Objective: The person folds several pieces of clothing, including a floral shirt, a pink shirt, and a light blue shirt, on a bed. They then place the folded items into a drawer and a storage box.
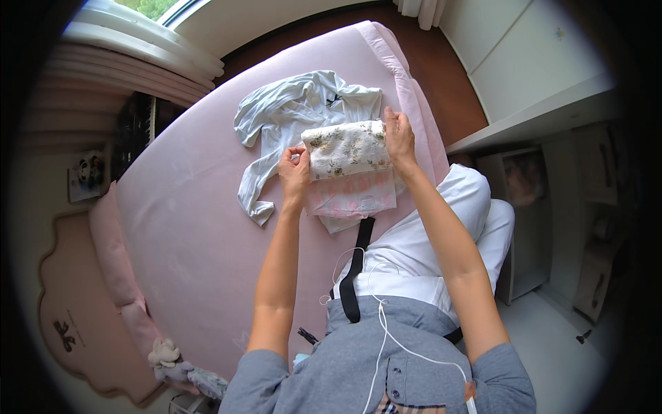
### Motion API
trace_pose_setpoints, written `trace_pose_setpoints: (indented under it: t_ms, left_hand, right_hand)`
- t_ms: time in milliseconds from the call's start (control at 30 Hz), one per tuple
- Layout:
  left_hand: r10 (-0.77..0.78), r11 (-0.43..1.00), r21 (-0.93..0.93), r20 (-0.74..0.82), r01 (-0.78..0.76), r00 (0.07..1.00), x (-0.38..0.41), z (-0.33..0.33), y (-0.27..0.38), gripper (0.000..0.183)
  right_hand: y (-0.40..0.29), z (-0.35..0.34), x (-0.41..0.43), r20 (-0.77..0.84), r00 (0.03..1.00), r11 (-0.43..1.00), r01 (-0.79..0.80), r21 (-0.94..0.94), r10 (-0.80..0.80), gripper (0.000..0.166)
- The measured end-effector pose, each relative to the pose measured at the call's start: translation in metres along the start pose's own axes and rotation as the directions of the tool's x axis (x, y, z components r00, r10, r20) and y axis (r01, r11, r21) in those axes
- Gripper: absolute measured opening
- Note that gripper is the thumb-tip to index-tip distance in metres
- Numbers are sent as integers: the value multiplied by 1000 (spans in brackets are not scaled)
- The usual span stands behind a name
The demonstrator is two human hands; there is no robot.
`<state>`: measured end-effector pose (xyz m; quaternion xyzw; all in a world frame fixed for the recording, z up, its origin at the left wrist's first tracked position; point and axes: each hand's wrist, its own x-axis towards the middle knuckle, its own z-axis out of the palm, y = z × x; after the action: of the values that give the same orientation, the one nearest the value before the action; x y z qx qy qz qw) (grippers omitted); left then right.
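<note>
A folded white cloth with a floral print (347, 150) lies in front of me, over a pink-and-white patterned cloth (354, 194). My left hand (295, 173) pinches its left edge between thumb and fingers. Against its right edge rests my right hand (400, 137), fingers extended, with the thumb side towards the fabric; whether it grips the cloth is not clear. A pale long-sleeved top (305, 103) with a small dark bow is spread beyond the floral cloth, one sleeve bent down at the left.
All of this is on a bed with a pink sheet (201, 207). Soft toys (168, 357) sit at the lower left, near a pink headboard (88, 310). A black strap (357, 264) and a white cable (382, 321) lie over my clothes. An open cabinet (527, 222) stands at the right.
</note>
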<state>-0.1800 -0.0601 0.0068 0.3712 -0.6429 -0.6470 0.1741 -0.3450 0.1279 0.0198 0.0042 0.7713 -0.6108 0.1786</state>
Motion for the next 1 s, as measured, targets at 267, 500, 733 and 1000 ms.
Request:
trace_pose_setpoints:
  t_ms: [267, 500, 733, 1000]
  left_hand:
    - [349, 883, 431, -342, -184, 873, -19, 41, 10, 13]
    - [634, 396, 831, 60, -390, 771, -38, 53, 32, 37]
    - [465, 20, 850, 459, -527, 757, -27, 69, 1, 57]
    - [372, 333, 818, 344, -470, 862, -25, 36, -11, 59]
  right_hand:
    - [0, 6, -37, 122, 692, 610, 694, -383, -711, 48]
    - [27, 32, 1, 263, 700, 419, 640, -644, -664, 21]
    - [10, 41, -31, 483, 622, 143, 692, -708, -616, 52]
    - [50, 27, -27, 378, 799, 390, 570, -723, -467, 64]
